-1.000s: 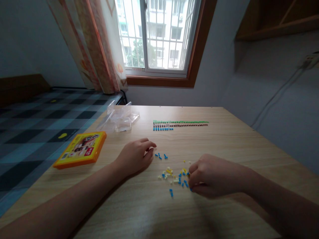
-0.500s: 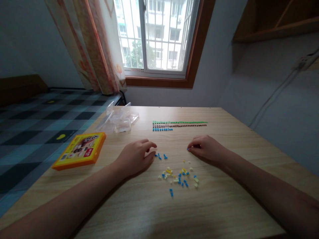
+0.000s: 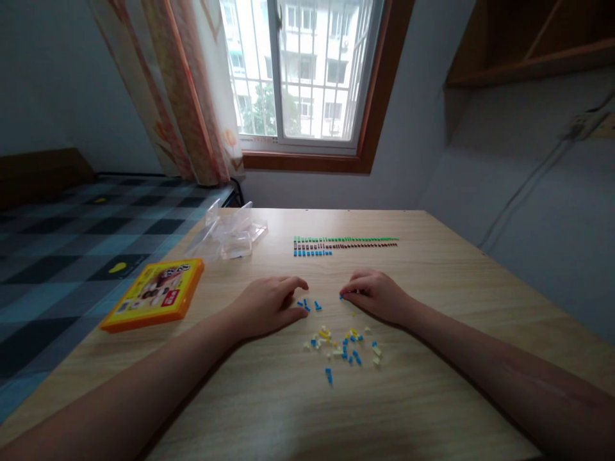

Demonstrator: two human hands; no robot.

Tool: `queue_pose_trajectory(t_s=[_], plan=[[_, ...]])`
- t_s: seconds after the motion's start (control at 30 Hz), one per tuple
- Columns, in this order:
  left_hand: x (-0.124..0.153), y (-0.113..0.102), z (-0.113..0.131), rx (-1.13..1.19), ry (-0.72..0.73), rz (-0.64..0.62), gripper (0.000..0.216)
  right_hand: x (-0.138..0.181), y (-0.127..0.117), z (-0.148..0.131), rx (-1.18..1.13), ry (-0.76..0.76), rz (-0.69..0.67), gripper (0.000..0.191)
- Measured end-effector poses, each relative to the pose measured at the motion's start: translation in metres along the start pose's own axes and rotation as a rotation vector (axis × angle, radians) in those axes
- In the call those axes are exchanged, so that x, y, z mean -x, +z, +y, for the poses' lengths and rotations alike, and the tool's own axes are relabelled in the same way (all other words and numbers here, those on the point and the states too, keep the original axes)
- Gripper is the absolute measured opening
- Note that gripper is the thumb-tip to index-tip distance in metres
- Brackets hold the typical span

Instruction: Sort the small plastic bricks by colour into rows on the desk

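Note:
My left hand (image 3: 266, 304) rests on the wooden table (image 3: 432, 269), fingers loosely curled, its tips beside a few blue pieces (image 3: 310, 305). My right hand (image 3: 372, 296) lies just right of them, fingers pinched on a tiny blue piece at its tip. A loose scatter of small blue, yellow and white pieces (image 3: 343, 349) lies in front of both hands. Farther back, three neat rows of green, dark and blue pieces (image 3: 343, 245) are lined up.
An orange-yellow box (image 3: 154, 293) lies at the table's left edge. Clear plastic trays (image 3: 230, 230) sit behind it. A bed with a checked cover (image 3: 72, 243) stands to the left, a window and curtain behind, a grey wall at right.
My right hand left the scattered pile, lifted toward the back, then slid left to beside the few blue pieces. The left hand has barely moved.

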State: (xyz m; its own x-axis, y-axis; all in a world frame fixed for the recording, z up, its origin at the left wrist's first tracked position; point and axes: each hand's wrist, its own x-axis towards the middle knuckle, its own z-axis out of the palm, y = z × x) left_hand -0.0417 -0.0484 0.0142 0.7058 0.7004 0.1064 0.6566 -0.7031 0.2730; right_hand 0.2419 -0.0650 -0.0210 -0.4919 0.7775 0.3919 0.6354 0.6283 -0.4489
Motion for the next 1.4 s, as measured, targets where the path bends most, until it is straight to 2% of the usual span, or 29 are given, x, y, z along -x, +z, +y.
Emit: queue_pose_trajectory(t_s=[0.17, 0.47, 0.63, 0.77, 0.93, 1.13, 1.4], plan=[[-0.006, 0.005, 0.005, -0.012, 0.023, -0.002, 0.046, -0.001, 0.003, 0.001, 0.021, -0.02, 0.028, 0.015], [-0.009, 0.007, 0.01, -0.06, -0.021, -0.001, 0.043, -0.002, 0.008, 0.001, 0.046, -0.089, -0.004, 0.016], [-0.016, 0.011, 0.015, -0.103, -0.136, 0.018, 0.04, -0.019, 0.01, 0.018, 0.09, -0.084, 0.034, 0.017], [-0.025, 0.017, 0.023, -0.175, -0.306, 0.076, 0.048, -0.043, 0.012, 0.044, 0.127, -0.086, 0.099, 0.016], [-0.027, 0.02, 0.022, -0.139, -0.375, 0.109, 0.05, -0.059, 0.01, 0.06, 0.136, -0.086, 0.123, 0.017], [-0.02, 0.02, 0.011, 0.06, -0.357, 0.19, 0.05, -0.052, 0.007, 0.054, 0.158, 0.003, 0.202, 0.019], [-0.019, 0.018, 0.012, 0.087, -0.349, 0.198, 0.049, -0.052, 0.006, 0.045, 0.214, 0.071, 0.138, 0.012]])
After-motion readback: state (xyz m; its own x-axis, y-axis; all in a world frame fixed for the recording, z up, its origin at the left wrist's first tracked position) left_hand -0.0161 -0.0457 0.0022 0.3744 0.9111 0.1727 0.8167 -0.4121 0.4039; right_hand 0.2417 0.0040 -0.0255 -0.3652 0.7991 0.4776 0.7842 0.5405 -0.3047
